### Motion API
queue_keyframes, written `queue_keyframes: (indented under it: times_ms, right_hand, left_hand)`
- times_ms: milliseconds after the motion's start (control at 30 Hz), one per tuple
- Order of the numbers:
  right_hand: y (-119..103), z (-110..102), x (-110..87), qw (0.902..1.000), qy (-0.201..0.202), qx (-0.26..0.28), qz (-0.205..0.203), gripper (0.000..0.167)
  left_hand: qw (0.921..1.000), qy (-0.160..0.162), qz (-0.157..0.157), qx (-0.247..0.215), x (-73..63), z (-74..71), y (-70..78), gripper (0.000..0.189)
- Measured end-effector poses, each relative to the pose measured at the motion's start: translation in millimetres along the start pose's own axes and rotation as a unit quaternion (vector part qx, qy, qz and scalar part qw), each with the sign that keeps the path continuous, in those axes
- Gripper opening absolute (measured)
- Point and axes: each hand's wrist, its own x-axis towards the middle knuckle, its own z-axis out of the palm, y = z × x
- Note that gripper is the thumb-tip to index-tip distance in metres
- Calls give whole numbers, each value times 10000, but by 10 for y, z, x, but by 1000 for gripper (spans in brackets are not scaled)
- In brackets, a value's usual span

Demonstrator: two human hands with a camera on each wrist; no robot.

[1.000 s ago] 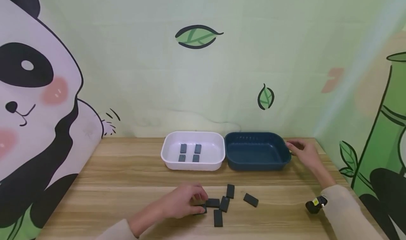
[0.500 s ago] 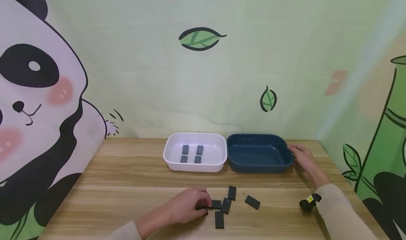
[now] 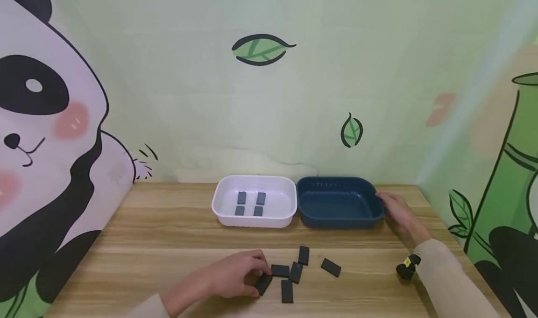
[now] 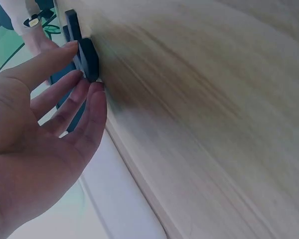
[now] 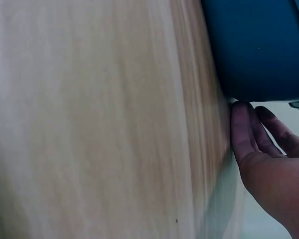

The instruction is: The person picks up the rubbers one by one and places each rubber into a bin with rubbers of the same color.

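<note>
1. Left hand: thumb and fingertips pinch a black tile.
2. Just right, five loose tiles on the wooden table.
3. Right hand: touches right end of blue tray; whether it grips, cannot tell.
4. White tray, adjoining, holds four dark tiles.
5. Behind: pale green backdrop, panda print.
</note>
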Motion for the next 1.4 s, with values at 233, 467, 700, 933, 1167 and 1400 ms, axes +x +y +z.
queue_keyframes:
  times_ms: [233,467,700,933,1167,1400]
  right_hand:
    - [-2,4,-1,9999,-5,-146,7,51]
    - [11,-2,-12,9995,-97,-306,13,61]
    - [3,-11,-8,10000,-24,-71,-26,40]
    - [33,7,14,9999,-16,-107,11,47]
    - [40,9,19,10000,33,-42,43,43]
    - [35,-16,29,9999,10,-10,107,40]
  left_hand:
    - [9998,24,-143,-152,-24,-6,-4,37]
    - [9997,124,-216,-22,10,82,-74,38]
    - [9995,166,-246,63,24,67,-52,38]
    - [9995,197,-197,144,15,-40,-31,38]
    - [9964,799,272,6,192,-226,-11,39]
    - [9899,1288,570,155,557,-428,157,41]
